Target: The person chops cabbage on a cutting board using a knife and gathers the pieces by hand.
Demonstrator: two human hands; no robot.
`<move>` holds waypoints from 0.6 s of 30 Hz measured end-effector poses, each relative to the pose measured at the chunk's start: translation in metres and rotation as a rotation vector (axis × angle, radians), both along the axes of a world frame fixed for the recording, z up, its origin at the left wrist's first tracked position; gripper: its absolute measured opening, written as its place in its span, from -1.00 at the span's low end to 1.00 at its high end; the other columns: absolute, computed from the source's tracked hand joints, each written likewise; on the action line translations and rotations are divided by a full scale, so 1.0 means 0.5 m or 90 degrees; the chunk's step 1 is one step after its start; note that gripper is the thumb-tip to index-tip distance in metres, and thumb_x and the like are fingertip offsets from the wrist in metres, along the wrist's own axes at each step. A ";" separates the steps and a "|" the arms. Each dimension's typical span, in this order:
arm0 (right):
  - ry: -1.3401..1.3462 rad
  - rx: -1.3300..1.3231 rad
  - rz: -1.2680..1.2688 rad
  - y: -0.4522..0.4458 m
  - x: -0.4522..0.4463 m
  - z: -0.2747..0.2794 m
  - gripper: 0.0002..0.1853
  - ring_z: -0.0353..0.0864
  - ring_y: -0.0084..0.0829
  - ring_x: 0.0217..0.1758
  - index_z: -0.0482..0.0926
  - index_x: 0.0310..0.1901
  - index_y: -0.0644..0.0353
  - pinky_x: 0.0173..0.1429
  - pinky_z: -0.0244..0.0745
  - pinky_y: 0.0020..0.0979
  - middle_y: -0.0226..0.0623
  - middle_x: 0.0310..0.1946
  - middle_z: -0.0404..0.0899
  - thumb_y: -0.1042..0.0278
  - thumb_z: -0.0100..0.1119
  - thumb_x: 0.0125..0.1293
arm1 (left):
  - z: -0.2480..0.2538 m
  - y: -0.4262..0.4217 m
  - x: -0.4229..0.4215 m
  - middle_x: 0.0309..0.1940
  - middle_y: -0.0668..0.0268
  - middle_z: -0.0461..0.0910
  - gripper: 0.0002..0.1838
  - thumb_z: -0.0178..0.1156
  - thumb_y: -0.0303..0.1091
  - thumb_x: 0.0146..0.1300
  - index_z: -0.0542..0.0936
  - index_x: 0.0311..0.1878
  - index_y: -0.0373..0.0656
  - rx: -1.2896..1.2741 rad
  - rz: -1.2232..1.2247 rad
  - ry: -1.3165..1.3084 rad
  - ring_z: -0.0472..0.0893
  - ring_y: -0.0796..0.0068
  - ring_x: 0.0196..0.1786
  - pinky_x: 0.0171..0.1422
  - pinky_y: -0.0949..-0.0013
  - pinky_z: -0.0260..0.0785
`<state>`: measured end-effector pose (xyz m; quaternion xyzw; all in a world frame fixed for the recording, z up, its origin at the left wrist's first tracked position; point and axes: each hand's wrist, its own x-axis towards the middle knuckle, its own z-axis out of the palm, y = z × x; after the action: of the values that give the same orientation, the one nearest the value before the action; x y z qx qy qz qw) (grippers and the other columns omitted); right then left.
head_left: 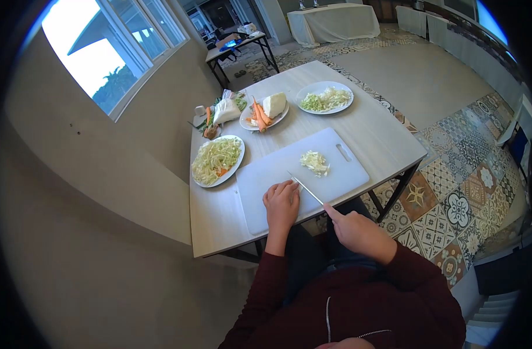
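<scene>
My right hand (359, 231) is closed around the handle of a kitchen knife (310, 191). Its blade points away to the left, over the white cutting board (266, 174). On the board's near part, just left of the blade, my left hand (282, 205) rests with curled fingers. A small pale bit shows by those fingertips, but what they press on is mostly hidden. Beyond the knife lies a small heap of chopped cabbage (315, 163). Left of the board stands a white plate (240, 158) heaped with shredded cabbage (215, 161) and a little orange carrot.
Toward the back, a plate (248, 125) holds carrots (261, 114) and a cabbage chunk (274, 104). Another plate (348, 104) carries cut cabbage (326, 100). A white bag (226, 110) and vegetables lie at the table's (388, 139) far left corner, near the wall.
</scene>
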<state>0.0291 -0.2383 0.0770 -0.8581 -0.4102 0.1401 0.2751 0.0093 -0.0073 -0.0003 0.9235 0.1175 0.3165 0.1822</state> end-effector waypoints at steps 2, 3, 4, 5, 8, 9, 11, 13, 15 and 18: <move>-0.018 -0.005 0.008 0.024 0.010 -0.008 -0.41 0.68 0.12 -0.39 0.33 0.40 0.29 -0.23 0.59 0.06 0.18 -0.47 0.63 0.48 -0.04 0.29 | 0.002 -0.002 -0.002 0.03 0.38 0.68 -0.81 0.26 -0.30 0.26 0.71 -0.08 -0.04 0.001 0.000 0.005 0.52 0.23 0.20 0.38 0.06 0.16; -0.031 0.004 0.011 0.033 0.014 -0.015 -0.40 0.68 0.11 -0.39 0.32 0.41 0.30 -0.24 0.59 0.06 0.17 -0.47 0.63 0.48 -0.04 0.30 | 0.004 -0.002 -0.002 0.03 0.38 0.68 -0.81 0.26 -0.30 0.26 0.71 -0.08 -0.04 0.003 0.000 0.006 0.52 0.23 0.20 0.38 0.06 0.16; -0.046 0.013 0.015 0.042 0.019 -0.023 -0.40 0.69 0.10 -0.39 0.32 0.41 0.31 -0.25 0.59 0.06 0.16 -0.47 0.63 0.48 -0.04 0.30 | 0.005 -0.001 -0.001 0.03 0.38 0.68 -0.81 0.26 -0.30 0.26 0.71 -0.08 -0.05 0.003 -0.001 0.007 0.52 0.23 0.20 0.38 0.06 0.16; -0.059 0.021 0.019 0.049 0.021 -0.026 -0.40 0.69 0.09 -0.39 0.31 0.41 0.32 -0.26 0.59 0.06 0.14 -0.47 0.63 0.48 -0.04 0.30 | 0.004 -0.001 -0.001 0.03 0.38 0.68 -0.81 0.26 -0.30 0.26 0.71 -0.08 -0.05 0.003 -0.002 0.008 0.52 0.23 0.20 0.38 0.06 0.16; -0.068 -0.019 0.011 0.061 0.015 -0.026 -0.41 0.69 0.08 -0.39 0.32 0.41 0.32 -0.27 0.59 0.04 0.11 -0.47 0.64 0.47 -0.06 0.31 | 0.003 0.002 -0.001 0.03 0.38 0.68 -0.81 0.26 -0.30 0.27 0.71 -0.09 -0.05 0.002 -0.006 0.013 0.52 0.22 0.20 0.38 0.06 0.16; -0.069 -0.018 0.010 0.063 0.013 -0.026 -0.41 0.69 0.08 -0.39 0.32 0.41 0.32 -0.27 0.60 0.04 0.11 -0.47 0.64 0.46 -0.06 0.31 | 0.003 0.002 -0.001 0.03 0.38 0.68 -0.81 0.25 -0.30 0.27 0.71 -0.08 -0.05 0.000 -0.007 0.015 0.52 0.22 0.20 0.38 0.06 0.16; -0.070 -0.018 0.009 0.063 0.010 -0.028 -0.41 0.69 0.08 -0.40 0.32 0.41 0.31 -0.27 0.60 0.03 0.10 -0.46 0.65 0.46 -0.07 0.31 | 0.005 0.000 -0.003 0.03 0.39 0.68 -0.81 0.25 -0.30 0.27 0.71 -0.09 -0.05 -0.004 -0.003 0.017 0.52 0.22 0.20 0.38 0.06 0.16; -0.085 -0.004 0.017 0.068 0.021 -0.032 -0.41 0.69 0.08 -0.40 0.32 0.42 0.28 -0.26 0.60 0.03 0.10 -0.45 0.65 0.45 -0.06 0.31 | 0.005 -0.002 -0.002 0.03 0.39 0.68 -0.81 0.25 -0.30 0.27 0.71 -0.09 -0.05 -0.004 0.000 0.016 0.52 0.23 0.19 0.38 0.06 0.16; -0.089 -0.001 0.021 0.078 0.037 -0.028 -0.40 0.69 0.08 -0.39 0.32 0.42 0.28 -0.25 0.60 0.03 0.11 -0.45 0.65 0.45 -0.06 0.31 | 0.005 -0.001 -0.002 0.03 0.39 0.68 -0.81 0.25 -0.29 0.27 0.71 -0.09 -0.05 0.001 0.000 0.014 0.53 0.23 0.19 0.38 0.06 0.16; -0.084 -0.007 0.019 0.098 0.052 -0.027 -0.41 0.70 0.08 -0.39 0.31 0.42 0.29 -0.25 0.60 0.03 0.10 -0.45 0.65 0.44 -0.06 0.32 | 0.007 -0.002 -0.002 0.02 0.40 0.68 -0.81 0.25 -0.29 0.27 0.71 -0.09 -0.04 -0.001 0.001 0.014 0.53 0.23 0.19 0.38 0.05 0.17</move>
<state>0.0552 -0.1893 0.0633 -0.8608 -0.4394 0.0897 0.2405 0.0083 -0.0084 0.0030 0.9267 0.1202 0.3065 0.1814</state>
